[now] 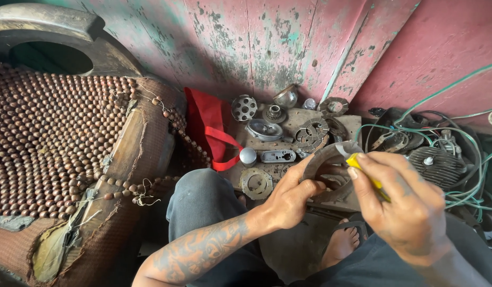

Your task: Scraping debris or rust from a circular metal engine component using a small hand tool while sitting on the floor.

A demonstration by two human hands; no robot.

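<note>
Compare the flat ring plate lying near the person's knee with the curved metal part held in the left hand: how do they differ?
The flat ring plate lies untouched on the board, while the curved metal part is gripped by the left hand. The ring plate is a full, thin circle; the curved part looks thicker and shows only as an arc. The right hand presses a yellow-handled tool to the curved part, not to the ring plate. Both are dull, worn metal.

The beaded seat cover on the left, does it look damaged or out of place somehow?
Yes. The beaded seat cover is torn along its right edge: bead strings hang loose and frayed fabric shows at the lower corner.
</note>
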